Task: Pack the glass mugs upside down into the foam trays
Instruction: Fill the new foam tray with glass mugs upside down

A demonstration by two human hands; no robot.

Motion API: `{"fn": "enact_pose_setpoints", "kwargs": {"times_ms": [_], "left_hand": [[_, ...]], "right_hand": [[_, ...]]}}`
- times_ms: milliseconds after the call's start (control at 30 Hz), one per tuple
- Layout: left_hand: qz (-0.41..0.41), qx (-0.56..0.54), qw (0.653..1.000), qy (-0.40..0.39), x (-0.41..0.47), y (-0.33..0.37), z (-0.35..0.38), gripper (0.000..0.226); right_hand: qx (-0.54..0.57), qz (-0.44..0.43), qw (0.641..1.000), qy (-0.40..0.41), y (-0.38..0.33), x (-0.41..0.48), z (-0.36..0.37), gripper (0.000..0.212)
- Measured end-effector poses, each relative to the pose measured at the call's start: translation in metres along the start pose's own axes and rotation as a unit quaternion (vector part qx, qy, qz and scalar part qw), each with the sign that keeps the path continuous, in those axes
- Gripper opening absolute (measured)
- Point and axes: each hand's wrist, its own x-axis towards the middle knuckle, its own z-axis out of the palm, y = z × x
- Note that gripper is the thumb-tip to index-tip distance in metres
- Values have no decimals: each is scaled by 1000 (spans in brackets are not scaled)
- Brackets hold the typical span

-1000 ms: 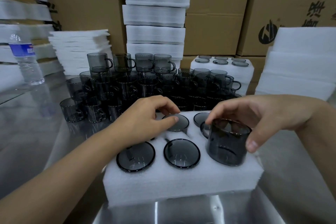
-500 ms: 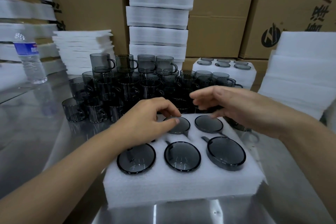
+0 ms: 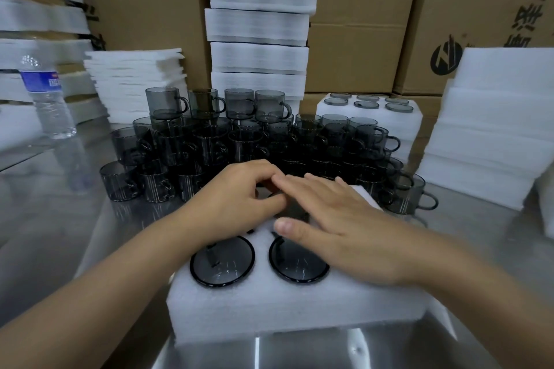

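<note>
The right hand (image 3: 344, 228) lies flat, fingers straight, over the right side of the foam tray (image 3: 269, 308). The left hand (image 3: 236, 204) curls over its rear-row mug (image 3: 289, 210); grip unclear.

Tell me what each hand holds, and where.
Left hand seems to pinch a back-row mug by its base rim; right hand lies flat, holding nothing.

Bare left hand (image 3: 236, 204) and right hand (image 3: 344, 231), short fingernails, forearms uncovered.
</note>
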Motion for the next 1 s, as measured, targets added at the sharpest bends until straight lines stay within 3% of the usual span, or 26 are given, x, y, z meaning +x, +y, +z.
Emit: {"fn": "enact_pose_setpoints", "kwargs": {"times_ms": [1000], "left_hand": [[11,16,1000,-6,1,-7,2,17]], "right_hand": [[-66,-17,998,0,6,5,6,69]]}}
